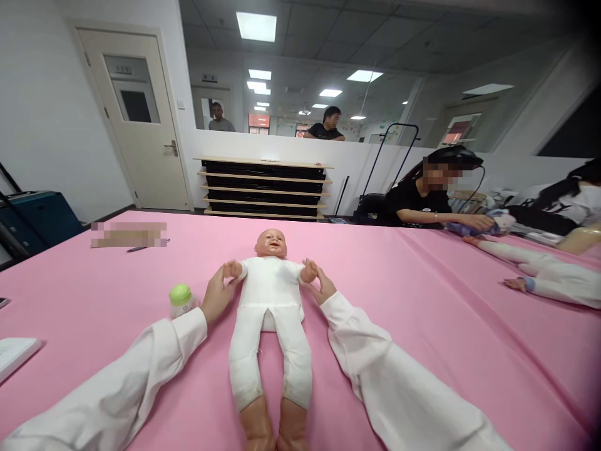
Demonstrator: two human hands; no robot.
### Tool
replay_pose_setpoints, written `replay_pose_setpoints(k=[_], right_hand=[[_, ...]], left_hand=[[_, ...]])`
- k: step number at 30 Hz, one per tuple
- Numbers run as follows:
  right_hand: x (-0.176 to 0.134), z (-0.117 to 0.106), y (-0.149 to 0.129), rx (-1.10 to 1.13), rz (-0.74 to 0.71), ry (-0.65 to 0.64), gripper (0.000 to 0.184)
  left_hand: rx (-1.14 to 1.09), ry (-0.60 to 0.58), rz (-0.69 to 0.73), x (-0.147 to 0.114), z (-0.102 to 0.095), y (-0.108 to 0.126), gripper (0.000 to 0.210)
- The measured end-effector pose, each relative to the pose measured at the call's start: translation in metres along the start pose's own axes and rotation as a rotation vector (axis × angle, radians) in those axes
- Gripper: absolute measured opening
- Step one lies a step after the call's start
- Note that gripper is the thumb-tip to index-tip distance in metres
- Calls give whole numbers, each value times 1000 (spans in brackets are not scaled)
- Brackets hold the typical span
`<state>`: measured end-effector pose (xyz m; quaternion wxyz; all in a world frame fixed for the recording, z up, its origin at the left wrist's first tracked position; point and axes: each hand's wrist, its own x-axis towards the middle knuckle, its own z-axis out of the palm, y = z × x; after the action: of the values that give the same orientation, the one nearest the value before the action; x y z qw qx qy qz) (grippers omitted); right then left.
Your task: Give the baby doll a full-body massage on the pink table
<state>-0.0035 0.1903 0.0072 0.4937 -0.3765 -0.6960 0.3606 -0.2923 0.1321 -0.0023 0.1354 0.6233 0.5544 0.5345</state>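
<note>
A baby doll (270,288) with a white cloth body lies on its back on the pink table cover (370,275), head away from me and feet toward me. My left hand (219,294) is closed round the doll's hand on the left. On the other side my right hand (321,287) grips the doll's other hand between thumb and fingers. Both doll arms are bent, with the hands raised beside its chest. Just left of my left wrist stands a small jar (181,299) with a green lid, partly hidden by my sleeve.
A blurred flat item (129,234) and a pen (138,248) lie at the far left. A white box (16,356) sits at the left edge. At the right, a person (422,194) handles cloth near another doll (554,272). Black-and-wood stacked panels (265,188) stand behind.
</note>
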Motion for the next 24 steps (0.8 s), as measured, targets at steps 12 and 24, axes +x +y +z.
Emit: replay_pose_setpoints(k=[12,24], right_hand=[[92,51,23,-320,82,369,45],[90,49,51,-378,106,377,35]], left_hand=[[444,41,-322,87,66,3,56],[633,-155,-443,91,67,-11,48]])
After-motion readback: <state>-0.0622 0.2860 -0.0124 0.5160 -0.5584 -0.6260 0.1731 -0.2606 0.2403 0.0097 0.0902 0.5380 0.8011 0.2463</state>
